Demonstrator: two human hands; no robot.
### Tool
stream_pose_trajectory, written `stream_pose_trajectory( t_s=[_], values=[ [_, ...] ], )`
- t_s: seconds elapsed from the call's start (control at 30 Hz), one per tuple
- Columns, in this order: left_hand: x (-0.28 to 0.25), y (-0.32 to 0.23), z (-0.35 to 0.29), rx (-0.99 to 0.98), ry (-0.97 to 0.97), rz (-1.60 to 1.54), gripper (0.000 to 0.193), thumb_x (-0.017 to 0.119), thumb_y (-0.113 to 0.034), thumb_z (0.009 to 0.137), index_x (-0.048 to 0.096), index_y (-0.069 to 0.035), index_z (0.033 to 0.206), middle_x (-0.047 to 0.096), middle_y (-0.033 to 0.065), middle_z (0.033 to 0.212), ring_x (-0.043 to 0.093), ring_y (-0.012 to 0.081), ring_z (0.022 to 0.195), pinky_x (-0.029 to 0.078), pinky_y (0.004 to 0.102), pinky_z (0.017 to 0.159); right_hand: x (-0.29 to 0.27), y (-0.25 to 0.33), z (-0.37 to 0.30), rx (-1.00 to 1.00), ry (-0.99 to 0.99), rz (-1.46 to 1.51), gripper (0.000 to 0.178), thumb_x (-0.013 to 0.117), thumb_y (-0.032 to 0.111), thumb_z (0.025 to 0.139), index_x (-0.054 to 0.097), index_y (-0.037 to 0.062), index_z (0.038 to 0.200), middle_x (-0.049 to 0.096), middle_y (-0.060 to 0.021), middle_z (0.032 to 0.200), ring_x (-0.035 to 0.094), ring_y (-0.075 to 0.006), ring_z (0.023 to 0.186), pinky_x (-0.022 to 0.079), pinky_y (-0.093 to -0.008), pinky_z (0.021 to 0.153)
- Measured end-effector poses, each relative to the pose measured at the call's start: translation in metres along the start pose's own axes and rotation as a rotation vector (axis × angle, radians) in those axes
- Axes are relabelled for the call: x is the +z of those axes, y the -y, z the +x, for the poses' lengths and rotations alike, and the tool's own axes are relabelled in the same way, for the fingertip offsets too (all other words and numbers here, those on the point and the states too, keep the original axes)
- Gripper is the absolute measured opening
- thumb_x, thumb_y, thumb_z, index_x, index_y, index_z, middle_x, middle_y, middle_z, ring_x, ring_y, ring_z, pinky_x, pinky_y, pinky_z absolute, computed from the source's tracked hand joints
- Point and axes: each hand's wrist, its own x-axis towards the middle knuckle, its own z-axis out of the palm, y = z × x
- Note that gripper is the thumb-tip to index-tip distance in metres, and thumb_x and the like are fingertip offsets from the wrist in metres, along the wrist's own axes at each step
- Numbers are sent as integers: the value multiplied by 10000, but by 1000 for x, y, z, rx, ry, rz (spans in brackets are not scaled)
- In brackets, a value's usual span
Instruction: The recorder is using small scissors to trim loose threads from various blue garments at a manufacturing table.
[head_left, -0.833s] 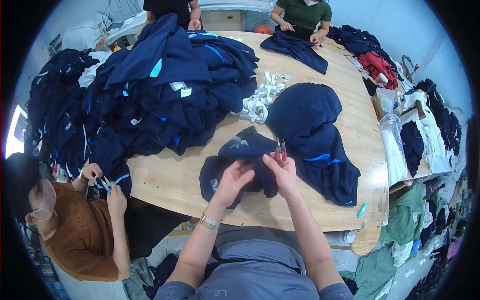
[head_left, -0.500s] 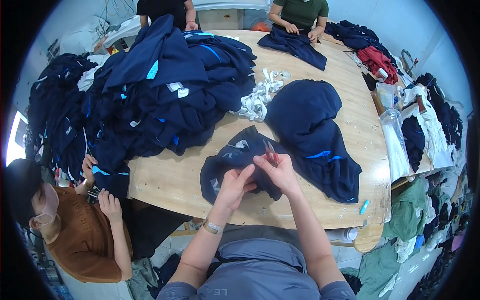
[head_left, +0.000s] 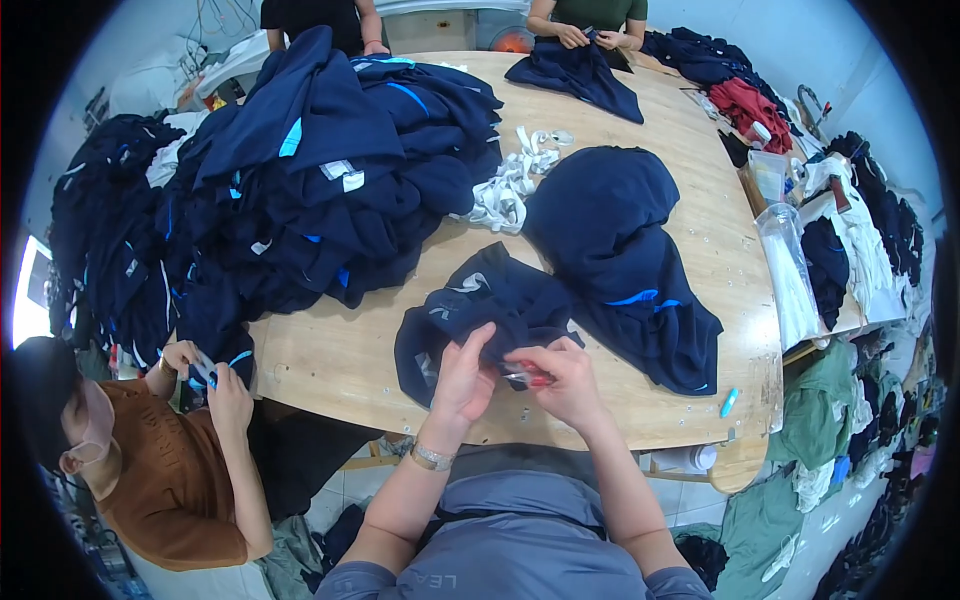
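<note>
A navy garment (head_left: pixel 500 290) lies bunched on the table in front of me, with pale printed marks and a white label. At its near edge my left hand (head_left: pixel 465 385) pinches the fabric, thumb uppermost. My right hand (head_left: pixel 565 385) is closed around red-handled thread snips (head_left: pixel 528 375), whose blades point left toward my left hand. The two hands are close together, and part of the snips is hidden in my fingers. Just right of them another navy garment (head_left: pixel 640 290) with a bright blue strip is spread out.
A large heap of navy garments (head_left: pixel 330 170) covers the table's left side. White strips (head_left: pixel 505 190) lie beside it. A light blue marker-like stick (head_left: pixel 729 402) rests near the right edge. One co-worker (head_left: pixel 170 470) sits at the left; others stand across the wooden table (head_left: pixel 700 200).
My right hand has turned the snips from pointing upward to pointing left, beside my left hand. The left hand's thumb has lifted. The left co-worker's hands now hold something small and pale.
</note>
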Motion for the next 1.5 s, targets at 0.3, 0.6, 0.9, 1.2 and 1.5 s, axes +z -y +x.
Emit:
stream_pose_trajectory(
  t_s=[0.3,0.6,0.9,1.2,1.5],
  values=[
    [-75,-13,-10,178,-148,199,349,524,-4,816,491,-37,1161,559,63,1097,561,172,976,476,303,808,-52,-76,-42,451,-482,139,89,601,120,864,583,36,842,482,77,658,391,-20,541,304,-184,473],
    [-126,13,-40,206,-368,473,551,588,-3,766,356,-18,1265,461,121,1221,447,213,1129,376,323,940,-61,-101,-108,581,-135,-636,124,610,69,775,594,20,887,571,-83,684,529,-213,577,426,-322,562],
    [-87,-16,-16,847,-543,1357,685,675,-122,742,288,-4,1295,389,239,1225,390,344,1159,342,406,963,17,-46,-2,87,-77,-226,181,688,154,727,639,46,864,591,-106,717,580,-271,722,435,-371,697],
    [-107,-24,-13,763,-570,1237,530,656,-132,771,398,-34,1224,434,193,1216,427,342,1135,356,409,945,73,-59,37,304,-73,180,73,644,91,790,643,23,815,633,-60,682,577,-103,591,459,-236,573],
    [-152,-44,6,640,-574,1014,450,619,-187,831,433,-38,1213,489,181,1190,476,296,1123,425,389,889,-94,-44,37,153,-816,514,48,605,80,851,602,31,850,569,-17,745,478,-63,647,381,-189,593]
  ],
)
